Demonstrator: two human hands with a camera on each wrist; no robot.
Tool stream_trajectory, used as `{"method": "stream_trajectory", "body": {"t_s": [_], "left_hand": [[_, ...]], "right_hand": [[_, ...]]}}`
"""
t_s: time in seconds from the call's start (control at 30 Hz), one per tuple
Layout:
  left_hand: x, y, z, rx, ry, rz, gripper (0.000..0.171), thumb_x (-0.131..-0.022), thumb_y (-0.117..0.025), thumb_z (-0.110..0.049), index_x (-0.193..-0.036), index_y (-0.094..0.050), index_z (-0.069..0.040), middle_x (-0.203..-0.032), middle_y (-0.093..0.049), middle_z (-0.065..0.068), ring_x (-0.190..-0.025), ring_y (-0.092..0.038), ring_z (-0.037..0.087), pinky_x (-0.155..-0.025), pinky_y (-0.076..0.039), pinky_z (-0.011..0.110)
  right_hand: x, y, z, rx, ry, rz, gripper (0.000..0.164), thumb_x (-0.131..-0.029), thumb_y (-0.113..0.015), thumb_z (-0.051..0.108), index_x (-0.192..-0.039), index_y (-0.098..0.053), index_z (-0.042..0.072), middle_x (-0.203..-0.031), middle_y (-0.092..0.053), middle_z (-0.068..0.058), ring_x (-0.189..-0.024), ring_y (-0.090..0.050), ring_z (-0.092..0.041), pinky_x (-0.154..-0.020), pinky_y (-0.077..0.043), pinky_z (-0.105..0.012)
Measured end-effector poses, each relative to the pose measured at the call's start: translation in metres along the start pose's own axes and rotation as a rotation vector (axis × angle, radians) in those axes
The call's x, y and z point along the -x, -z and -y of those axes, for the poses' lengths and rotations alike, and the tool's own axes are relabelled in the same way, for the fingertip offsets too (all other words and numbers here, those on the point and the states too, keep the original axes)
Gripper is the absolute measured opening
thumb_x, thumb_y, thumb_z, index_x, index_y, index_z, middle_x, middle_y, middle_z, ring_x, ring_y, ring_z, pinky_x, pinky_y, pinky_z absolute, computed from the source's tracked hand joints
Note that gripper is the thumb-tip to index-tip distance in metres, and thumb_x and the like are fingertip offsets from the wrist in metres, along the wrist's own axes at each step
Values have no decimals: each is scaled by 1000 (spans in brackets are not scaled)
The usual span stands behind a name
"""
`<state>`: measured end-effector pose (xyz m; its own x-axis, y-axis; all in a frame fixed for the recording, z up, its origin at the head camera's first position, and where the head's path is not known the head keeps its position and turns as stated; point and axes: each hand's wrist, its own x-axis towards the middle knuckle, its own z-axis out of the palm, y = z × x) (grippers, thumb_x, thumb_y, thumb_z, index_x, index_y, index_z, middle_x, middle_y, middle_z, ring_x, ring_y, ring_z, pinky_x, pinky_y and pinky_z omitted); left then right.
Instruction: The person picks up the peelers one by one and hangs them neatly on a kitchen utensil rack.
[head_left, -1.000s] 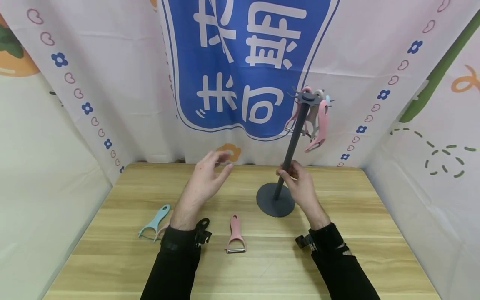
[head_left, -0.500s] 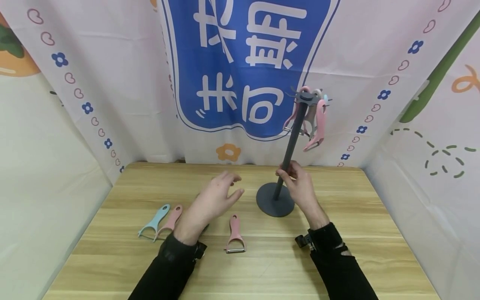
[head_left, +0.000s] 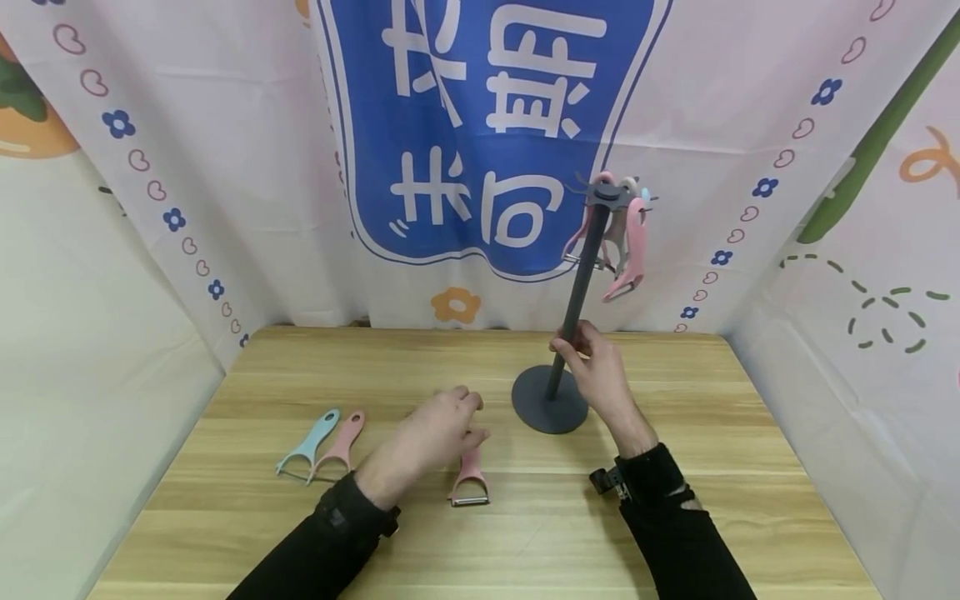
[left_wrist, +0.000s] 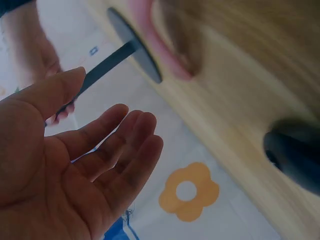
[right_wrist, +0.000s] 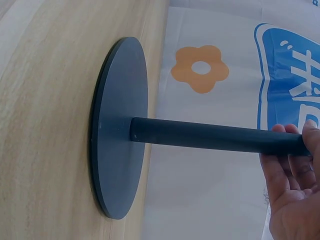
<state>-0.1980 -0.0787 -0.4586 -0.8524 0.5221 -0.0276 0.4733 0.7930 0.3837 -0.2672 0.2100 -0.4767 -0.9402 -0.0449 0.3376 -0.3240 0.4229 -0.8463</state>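
The right hand (head_left: 600,371) grips the pole (head_left: 582,287) of a dark-grey peeler stand (head_left: 543,410); the left hand (head_left: 435,433), fingers loosely spread, hovers above a pink Y-peeler (head_left: 470,470)

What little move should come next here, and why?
Probably the left grip should lower and pinch the pink peeler nearest the stand: it holds nothing and is near that handle, while the right grip holds the stand, where other peelers already hang.
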Motion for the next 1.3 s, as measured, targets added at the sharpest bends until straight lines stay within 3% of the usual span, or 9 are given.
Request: {"method": "stream_trajectory", "body": {"t_s": [0.13, 0.37, 0.57, 0.97, 1.2, 1.3], "left_hand": [[4, -6, 0, -58, 11, 11, 42, -111, -84, -22, -139, -74, 8, -121, -76, 19, -99, -74, 24, -88, -70, 42], [9, -16, 3, -180, 68, 44, 46, -113, -81, -29, -139, -75, 9, -127, -78, 22, -109, -76, 29, -100, -72, 47], [12, -20, 2, -263, 107, 70, 52, -111, -84, -40, -132, -78, 7, -119, -78, 20, -102, -74, 29, -93, -72, 46], [7, -25, 3, -230, 111, 89, 51, -110, -84, -40, -132, -79, 6, -120, -78, 18, -99, -72, 27, -86, -71, 45], [5, -24, 3, -217, 106, 115, 50, -109, -84, -36, -135, -78, 6, -132, -79, 19, -110, -76, 28, -98, -72, 46], [4, -24, 3, -214, 99, 114, 47, -105, -86, -30, -135, -78, 6, -131, -79, 20, -110, -77, 29, -96, -73, 46]], "right_hand": [[0, 0, 0, 8, -3, 3, 27, -117, -75, 21, -132, -72, -1, -125, -83, -26, -123, -84, -47, -109, -72, -63], [1, 1, 1, 6, -8, 12, 27, -117, -74, 22, -131, -72, 0, -125, -83, -26, -124, -83, -47, -109, -72, -64], [0, 1, 1, 2, -11, 15, 27, -117, -74, 23, -132, -72, 0, -126, -83, -26, -124, -84, -46, -109, -72, -63], [1, 0, 0, -3, -21, 14, 26, -117, -75, 23, -131, -72, 1, -127, -83, -25, -124, -83, -45, -110, -72, -64], [1, 0, -1, 1, -34, 12, 29, -117, -75, 24, -133, -72, 0, -129, -83, -25, -125, -83, -45, -111, -72, -64], [0, 0, -1, 5, -37, 10, 29, -117, -76, 24, -133, -72, 1, -129, -83, -25, -124, -83, -45, -111, -72, -64]]}}
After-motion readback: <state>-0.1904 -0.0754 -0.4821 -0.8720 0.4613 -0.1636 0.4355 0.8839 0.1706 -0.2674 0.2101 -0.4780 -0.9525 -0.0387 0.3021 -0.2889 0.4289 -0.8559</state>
